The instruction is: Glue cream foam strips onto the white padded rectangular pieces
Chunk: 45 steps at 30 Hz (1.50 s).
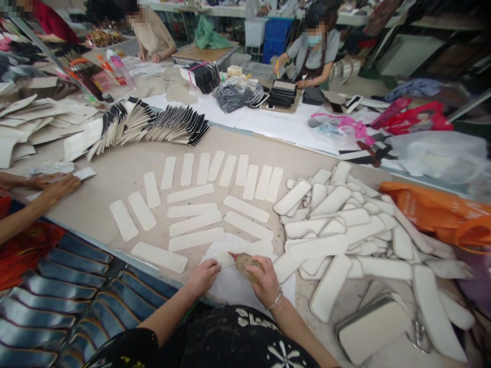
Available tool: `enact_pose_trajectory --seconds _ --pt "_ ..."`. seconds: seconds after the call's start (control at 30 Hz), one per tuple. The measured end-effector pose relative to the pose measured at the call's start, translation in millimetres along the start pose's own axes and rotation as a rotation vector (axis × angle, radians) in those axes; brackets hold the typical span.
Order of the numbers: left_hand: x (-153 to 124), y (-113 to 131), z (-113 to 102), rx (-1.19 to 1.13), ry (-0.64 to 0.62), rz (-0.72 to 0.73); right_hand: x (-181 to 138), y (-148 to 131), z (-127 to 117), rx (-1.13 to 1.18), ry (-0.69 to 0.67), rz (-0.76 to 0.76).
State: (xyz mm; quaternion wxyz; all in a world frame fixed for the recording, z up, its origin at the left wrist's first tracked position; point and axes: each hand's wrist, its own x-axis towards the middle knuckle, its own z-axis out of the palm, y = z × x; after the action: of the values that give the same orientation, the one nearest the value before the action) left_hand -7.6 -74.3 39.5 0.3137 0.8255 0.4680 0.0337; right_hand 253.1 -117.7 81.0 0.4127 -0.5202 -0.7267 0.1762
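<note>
— Gripping anything, that right hand (265, 280)?

— Yes. It is clenched around a small brownish glue bottle (245, 266) with a red nozzle, tipped over so the nozzle points left, just above a white strip (230, 258) lying on a white sheet of paper (233, 289) at the near edge of the counter (115, 176).

— And the left hand (202, 276)?

— Pressed down on the near end of that same strip, fingers curled over it, pinning it to the paper. I cannot tell whether it pinches the strip or only presses on it.

— What lies around them?

— More white strips laid out singly in rows (199, 204) beyond the hands, none overlapping. To the right, a loose heap of thicker white padded pieces (337, 225), piled over one another. An orange plastic bag (437, 212) sits beyond the heap.

— Anyone else close?

— Another person's hand (57, 185) rests on the counter at the far left, well apart. Dark blue glossy strips (69, 296) overlap in rows below the counter edge on the left.
</note>
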Motion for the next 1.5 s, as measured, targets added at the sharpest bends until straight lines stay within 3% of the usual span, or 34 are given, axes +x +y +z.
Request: enact_pose_trajectory --seconds 0.37,0.63,0.83,1.03,1.17,1.5 --pt "0.7 -9.0 8.2 -0.007 0.069 0.033 -25.9 39.3 -59.8 -0.178 0.186 0.126" --pt "0.8 -14.5 12.9 -0.003 0.099 0.069 -35.4 54.7 -78.1 -0.296 0.249 0.144" --pt "-0.1 -9.6 8.7 0.004 0.066 0.063 -30.4 35.4 -60.6 -0.145 0.238 0.169" --pt "-0.3 -9.7 8.8 -0.013 0.058 0.040 -14.8 1.6 -16.2 0.042 0.085 0.104" --pt "0.2 -9.6 8.5 -0.025 0.061 0.040 -3.8 -5.9 4.7 0.102 0.004 0.042" --pt "0.2 -9.6 8.4 0.002 0.097 0.073 -7.4 -6.1 8.1 0.122 -0.099 -0.018"
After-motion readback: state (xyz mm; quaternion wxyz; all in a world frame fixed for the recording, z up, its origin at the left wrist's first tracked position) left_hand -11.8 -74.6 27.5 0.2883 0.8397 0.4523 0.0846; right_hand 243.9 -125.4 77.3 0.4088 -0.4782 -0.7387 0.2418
